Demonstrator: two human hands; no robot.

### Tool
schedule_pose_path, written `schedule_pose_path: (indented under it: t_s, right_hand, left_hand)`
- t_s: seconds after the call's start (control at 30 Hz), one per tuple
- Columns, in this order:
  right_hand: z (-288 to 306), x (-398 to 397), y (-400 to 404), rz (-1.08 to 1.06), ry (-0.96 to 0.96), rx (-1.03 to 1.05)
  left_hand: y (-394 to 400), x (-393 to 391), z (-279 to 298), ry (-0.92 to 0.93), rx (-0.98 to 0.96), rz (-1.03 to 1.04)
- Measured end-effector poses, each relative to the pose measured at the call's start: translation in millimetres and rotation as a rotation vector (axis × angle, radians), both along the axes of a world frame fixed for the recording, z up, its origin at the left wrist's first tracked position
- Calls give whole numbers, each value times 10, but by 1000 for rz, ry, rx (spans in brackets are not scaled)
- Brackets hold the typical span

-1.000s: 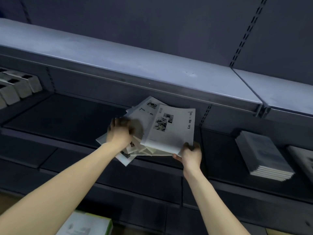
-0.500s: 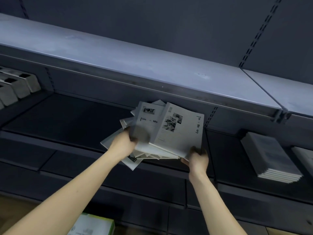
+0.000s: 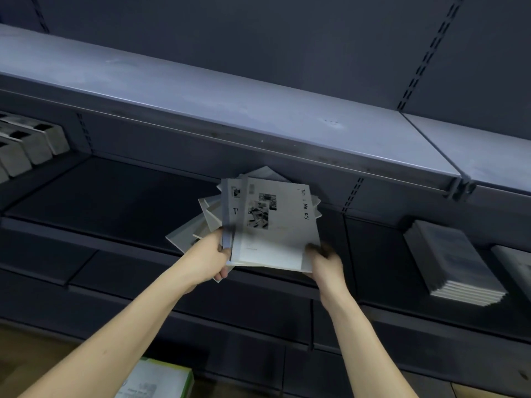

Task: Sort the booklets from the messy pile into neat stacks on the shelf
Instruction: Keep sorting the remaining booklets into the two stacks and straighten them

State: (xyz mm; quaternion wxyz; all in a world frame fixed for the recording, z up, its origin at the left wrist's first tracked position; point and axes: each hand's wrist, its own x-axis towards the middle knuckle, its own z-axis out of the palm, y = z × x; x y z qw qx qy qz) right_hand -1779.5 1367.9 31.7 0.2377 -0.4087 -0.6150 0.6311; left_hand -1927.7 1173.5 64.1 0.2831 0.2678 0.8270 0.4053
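A fanned, messy pile of white booklets (image 3: 275, 225) with black photos and lettering sits at the front of the dark middle shelf (image 3: 120, 202). My left hand (image 3: 214, 258) grips the pile's lower left edge, fingers curled under it. My right hand (image 3: 323, 261) holds the lower right corner of the top booklet, slightly blurred. Several booklets stick out to the left and behind the top one. A neat stack of booklets (image 3: 451, 262) lies on the same shelf to the right.
A pale upper shelf (image 3: 230, 104) overhangs the pile closely. Grey boxes (image 3: 31, 147) line the far left of the middle shelf. Another booklet stack (image 3: 517, 268) is cut off at the right edge. A green-and-white box (image 3: 161, 380) lies on the floor below.
The fanned booklets have been pushed closer together and turned more upright. My left hand has shifted from on top of the pile to its lower left edge; the right hand followed the corner.
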Motion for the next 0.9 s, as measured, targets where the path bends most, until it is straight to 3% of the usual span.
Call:
schedule_pose_path:
  t_s: [0.63,0.77,0.9]
  right_hand:
    - [103,212,-65,161,-64,87]
    - [126,166,-120,204,-89,112]
    - [79,144,-218,241,-95,100]
  left_hand:
    - [-212,-91,28,-115,-28,-92]
    - [-162,-108,-45,-189,43,20]
    - [-80,-76,-134,-218,-15,71]
